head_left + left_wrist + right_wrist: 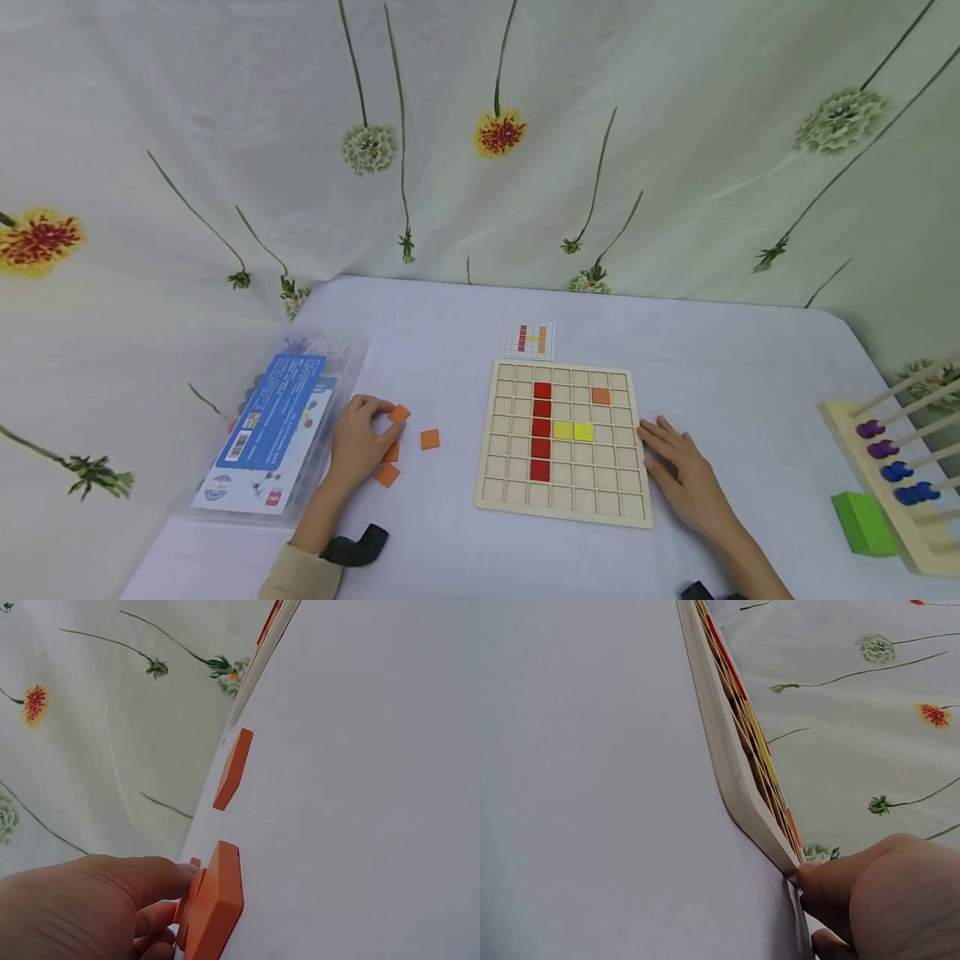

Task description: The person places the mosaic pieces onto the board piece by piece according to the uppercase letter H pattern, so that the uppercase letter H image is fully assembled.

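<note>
Beside several orange square tiles (430, 439) on the white tabletop, my left hand (358, 446) has its thumb and index finger around one orange tile (399, 413) and pinches it. The left wrist view shows these fingertips against the orange tiles (217, 900), which partly hide each other. My right hand (686, 479) rests at the right edge of a wooden grid board (562, 508), fingers touching its side. On the board lie a column of red tiles (541, 429), two yellow tiles (582, 432) and one orange tile (601, 396).
A small pattern card (529, 339) with red, yellow and orange squares lies behind the board. To the left is a clear plastic case (330, 408) with a blue-and-white label. A bead abacus (877, 492) and a green block (864, 524) stand at the right.
</note>
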The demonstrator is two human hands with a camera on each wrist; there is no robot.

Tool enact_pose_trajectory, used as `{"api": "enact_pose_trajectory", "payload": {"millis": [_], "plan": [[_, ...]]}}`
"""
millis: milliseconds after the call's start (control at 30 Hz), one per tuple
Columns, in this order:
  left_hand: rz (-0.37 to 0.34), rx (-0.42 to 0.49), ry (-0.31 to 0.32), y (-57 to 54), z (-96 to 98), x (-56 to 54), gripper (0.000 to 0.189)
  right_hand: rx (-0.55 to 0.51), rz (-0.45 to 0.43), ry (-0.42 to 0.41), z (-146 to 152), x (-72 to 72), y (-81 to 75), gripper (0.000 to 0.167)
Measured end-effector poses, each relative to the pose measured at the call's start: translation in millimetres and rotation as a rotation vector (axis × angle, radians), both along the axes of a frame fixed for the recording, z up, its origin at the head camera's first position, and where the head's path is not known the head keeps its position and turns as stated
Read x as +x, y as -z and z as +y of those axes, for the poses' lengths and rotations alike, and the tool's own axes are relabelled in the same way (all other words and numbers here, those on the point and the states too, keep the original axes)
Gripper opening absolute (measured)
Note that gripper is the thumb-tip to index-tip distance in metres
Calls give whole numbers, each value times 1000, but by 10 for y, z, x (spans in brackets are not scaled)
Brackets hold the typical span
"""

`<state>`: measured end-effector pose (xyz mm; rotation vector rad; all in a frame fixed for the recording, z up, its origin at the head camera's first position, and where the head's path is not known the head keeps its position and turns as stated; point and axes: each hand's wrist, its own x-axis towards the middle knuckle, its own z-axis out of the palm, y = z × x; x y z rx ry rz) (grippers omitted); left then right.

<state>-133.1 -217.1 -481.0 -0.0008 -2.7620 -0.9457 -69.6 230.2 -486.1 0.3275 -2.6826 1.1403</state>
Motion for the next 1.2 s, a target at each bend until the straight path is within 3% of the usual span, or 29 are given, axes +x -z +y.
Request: {"api": "enact_pose_trajectory", "payload": {"millis": [300,400,533,800,1033,1200], "plan": [[-19,30,-19,-28,5,6,29,7,-6,0,3,-5,10,44],[-1,36,0,-99,52,15,30,10,-1,-4,2,-6,11,44],[56,27,68,-258,207,20,29,7,5,-7,2,-6,7,44],[139,-38,265,-522,810,-61,26,7,-6,5,4,0,7,44],[74,-31,468,-674,1445,-201,22,3,3,-3,4,-3,15,44],[9,-50,586,-689,1865,-314,23,4,6,-3,7,-4,8,45]]}}
